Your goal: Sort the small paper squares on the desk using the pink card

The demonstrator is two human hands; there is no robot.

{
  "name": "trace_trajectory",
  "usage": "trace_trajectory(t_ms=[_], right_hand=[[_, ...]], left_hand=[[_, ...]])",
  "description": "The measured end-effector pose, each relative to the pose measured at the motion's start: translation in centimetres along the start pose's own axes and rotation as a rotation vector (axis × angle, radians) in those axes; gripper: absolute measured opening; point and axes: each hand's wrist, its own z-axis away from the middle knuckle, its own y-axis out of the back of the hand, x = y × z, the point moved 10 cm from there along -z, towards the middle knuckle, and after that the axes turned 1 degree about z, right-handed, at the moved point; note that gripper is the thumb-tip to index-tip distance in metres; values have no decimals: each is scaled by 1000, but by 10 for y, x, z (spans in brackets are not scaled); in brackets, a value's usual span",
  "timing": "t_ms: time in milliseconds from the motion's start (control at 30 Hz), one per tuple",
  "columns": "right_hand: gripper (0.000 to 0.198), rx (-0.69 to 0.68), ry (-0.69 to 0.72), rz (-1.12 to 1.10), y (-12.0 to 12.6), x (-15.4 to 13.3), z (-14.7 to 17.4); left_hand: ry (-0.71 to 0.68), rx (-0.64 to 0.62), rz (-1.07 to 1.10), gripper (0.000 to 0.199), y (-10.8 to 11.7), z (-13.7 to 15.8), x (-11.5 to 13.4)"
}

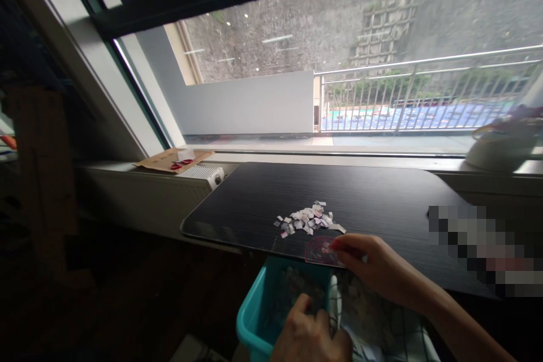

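My right hand (365, 257) pinches a translucent pink plastic sheet (318, 250) with a red part at the fingertips. The sheet lies flat at the front edge of the black table (377, 198). Just beyond it is a loose pile of small pale paper pieces (307, 218), a few with pinkish marks. Below the table edge stands a teal bin (250, 314) with crumpled, clear-looking scraps (292, 285) inside. My left hand (311, 331) is closed at the bin's near right side, fingers curled over its rim; the fingertips are partly hidden.
A white-rimmed container (334, 300) adjoins the bin's right side. Behind the table runs a windowsill with a cardboard sheet (156, 161), red-handled scissors (181, 164) and a white pot (494, 147). A radiator (206, 174) sits left of the table. A blurred-out patch covers the table's right end.
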Motion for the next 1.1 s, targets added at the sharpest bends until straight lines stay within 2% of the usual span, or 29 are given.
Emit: trace_trajectory(t_ms=[167, 267, 467, 833, 1100], right_hand=[[29, 113, -75, 45, 27, 28, 3], [30, 135, -91, 51, 32, 41, 2], [29, 138, -89, 53, 29, 50, -2], [31, 133, -126, 34, 32, 58, 3], [29, 71, -79, -27, 8, 38, -4]], left_hand=[[25, -18, 4, 16, 1, 6, -9], [44, -6, 5, 17, 5, 10, -16], [60, 34, 19, 19, 16, 13, -26], [57, -21, 13, 18, 11, 16, -25], [63, 94, -32, 20, 11, 7, -16]])
